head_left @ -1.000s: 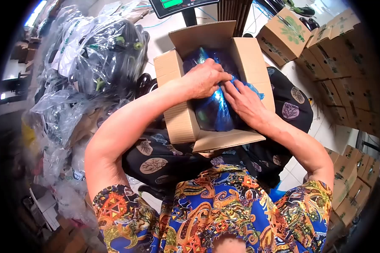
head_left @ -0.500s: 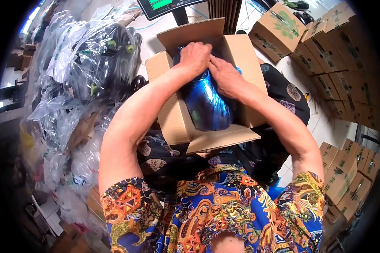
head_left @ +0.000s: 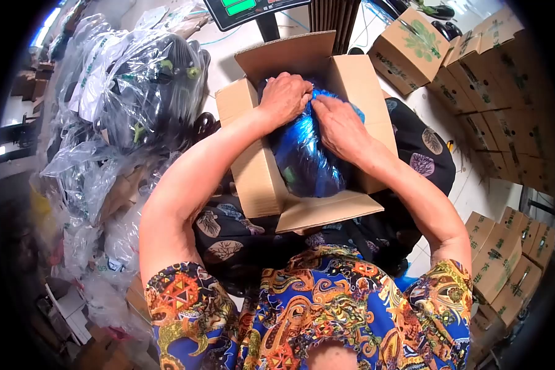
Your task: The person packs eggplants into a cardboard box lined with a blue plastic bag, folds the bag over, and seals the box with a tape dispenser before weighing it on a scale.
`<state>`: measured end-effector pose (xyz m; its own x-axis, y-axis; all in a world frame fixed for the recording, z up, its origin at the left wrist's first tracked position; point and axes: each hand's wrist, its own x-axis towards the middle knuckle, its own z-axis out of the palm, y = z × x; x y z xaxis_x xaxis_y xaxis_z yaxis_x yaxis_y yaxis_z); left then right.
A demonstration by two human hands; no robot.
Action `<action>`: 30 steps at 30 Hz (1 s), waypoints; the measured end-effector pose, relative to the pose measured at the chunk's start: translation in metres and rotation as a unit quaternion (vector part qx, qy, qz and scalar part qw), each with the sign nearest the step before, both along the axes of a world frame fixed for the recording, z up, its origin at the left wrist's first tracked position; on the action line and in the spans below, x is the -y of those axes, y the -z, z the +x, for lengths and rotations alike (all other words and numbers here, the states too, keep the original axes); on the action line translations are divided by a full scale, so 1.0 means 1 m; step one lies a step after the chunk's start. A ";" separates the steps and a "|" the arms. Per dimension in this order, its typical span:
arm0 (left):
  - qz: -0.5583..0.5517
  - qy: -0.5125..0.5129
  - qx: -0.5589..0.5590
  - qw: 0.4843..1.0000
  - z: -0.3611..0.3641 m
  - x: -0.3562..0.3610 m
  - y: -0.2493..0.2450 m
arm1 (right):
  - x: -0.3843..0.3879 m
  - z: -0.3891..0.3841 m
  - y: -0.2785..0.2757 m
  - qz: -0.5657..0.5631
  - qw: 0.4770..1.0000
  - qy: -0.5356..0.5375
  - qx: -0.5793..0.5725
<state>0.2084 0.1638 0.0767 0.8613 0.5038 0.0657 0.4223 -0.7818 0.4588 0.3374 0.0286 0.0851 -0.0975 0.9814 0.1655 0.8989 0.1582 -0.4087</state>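
An open cardboard box (head_left: pixel 251 179) with its flaps spread stands in front of my body. Inside it lies a shiny blue plastic bag (head_left: pixel 307 151) with dark contents and a bit of green showing through. My left hand (head_left: pixel 286 98) has its fingers closed on the top of the bag, toward the box's far side. Close beside it, my right hand (head_left: pixel 339 126) pinches the gathered plastic, its fingertips nearly touching the left ones. Blue plastic spreads out beyond the right hand.
Clear plastic bags (head_left: pixel 135 92) with dark eggplants lie at the left. A scale with a green display (head_left: pixel 239 7) stands beyond the box. Printed cartons (head_left: pixel 411 46) are stacked at the right, more cartons (head_left: pixel 496 253) lower right.
Both hands have shifted slightly down and right in view, along with the box. The right hand has moved a little apart from the left, and more blue plastic shows between and behind them.
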 end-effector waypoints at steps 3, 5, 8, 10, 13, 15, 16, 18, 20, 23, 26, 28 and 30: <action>0.061 0.014 0.144 0.988 -0.003 -0.004 -0.022 | -0.012 -0.006 0.026 -0.010 0.994 0.016 0.104; 0.250 0.022 0.180 0.951 -0.010 -0.012 -0.067 | -0.019 -0.004 0.026 -0.012 0.998 0.018 0.063; 0.246 -0.046 0.149 0.956 -0.025 -0.037 -0.076 | -0.022 -0.003 0.024 0.036 0.996 0.041 0.077; 0.056 -0.063 0.038 0.996 -0.036 -0.035 -0.079 | -0.024 -0.006 0.024 0.030 0.992 0.042 0.115; -0.034 -0.014 -0.036 0.999 -0.042 -0.021 -0.080 | -0.020 -0.006 0.021 0.054 0.983 0.049 0.168; -0.056 0.036 -0.095 0.993 -0.053 0.000 -0.072 | -0.016 -0.010 0.014 0.014 0.981 0.038 0.192; 0.003 0.054 -0.061 0.997 -0.062 0.012 -0.049 | -0.007 -0.013 0.010 0.024 0.984 0.027 0.172; 0.058 0.093 -0.046 0.993 -0.066 0.017 -0.028 | 0.010 -0.010 0.004 0.036 0.981 -0.001 0.193; 0.081 0.090 -0.055 0.991 -0.061 0.022 -0.029 | 0.028 0.000 -0.016 -0.033 0.985 -0.031 0.166; 0.110 0.068 -0.070 0.989 -0.058 0.033 -0.041 | 0.055 0.025 -0.068 -0.216 0.969 -0.120 -0.004; 0.103 0.061 -0.082 0.989 -0.057 0.030 -0.035 | 0.080 0.033 -0.100 -0.269 0.925 -0.224 -0.149; 0.099 0.062 -0.090 0.989 -0.056 0.032 -0.040 | 0.095 0.023 -0.107 -0.286 0.920 -0.237 -0.120; 0.087 0.069 -0.111 0.988 -0.054 0.032 -0.042 | 0.102 0.019 -0.087 -0.229 0.947 -0.211 -0.083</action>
<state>0.1545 0.1318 0.1185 0.9238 0.3786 -0.0580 0.3817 -0.8975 0.2209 0.3566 -0.0729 0.1722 -0.5072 0.8333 -0.2198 0.7124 0.2619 -0.6510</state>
